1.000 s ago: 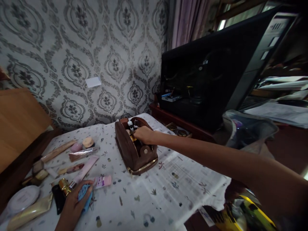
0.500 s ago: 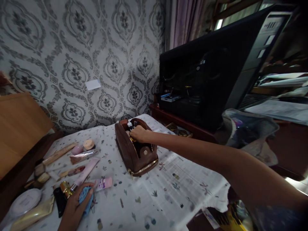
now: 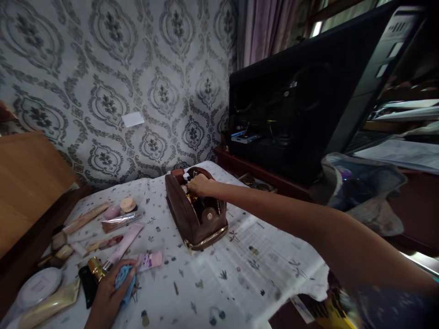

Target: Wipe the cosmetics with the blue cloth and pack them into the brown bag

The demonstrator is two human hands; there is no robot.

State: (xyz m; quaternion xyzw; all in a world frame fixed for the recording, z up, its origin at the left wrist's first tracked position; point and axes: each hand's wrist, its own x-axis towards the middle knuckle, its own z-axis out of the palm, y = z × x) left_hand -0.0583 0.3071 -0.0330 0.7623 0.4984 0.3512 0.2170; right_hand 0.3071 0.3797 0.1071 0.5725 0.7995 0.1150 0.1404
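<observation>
My right hand [image 3: 202, 185] reaches into a brown makeup bag [image 3: 185, 212] that stands unzipped on a patterned white cloth [image 3: 192, 283]. Its fingers are curled down among the contents, and what they grip is hidden. A white-capped item [image 3: 186, 177] pokes up beside it in the bag. At the lower left, my left hand [image 3: 109, 290] is closed around a crumpled blue cloth [image 3: 125, 281]. Just beyond its fingers lies a small pink-and-purple tube [image 3: 151, 260]. A gold-capped bottle [image 3: 96, 268] and a black tube [image 3: 88, 287] lie against the left side of that hand.
Left of the bag lie a long pink tube [image 3: 123, 246], a clear brush pack [image 3: 120, 221], a round compact [image 3: 40, 287], a gold tube [image 3: 50, 304] and a pink sponge [image 3: 111, 212]. A black computer case [image 3: 291, 114] and a plastic bag [image 3: 363, 192] stand to the right.
The whole view has shifted slightly. My right hand stays in the bag and my left hand keeps hold of the blue cloth; little else differs.
</observation>
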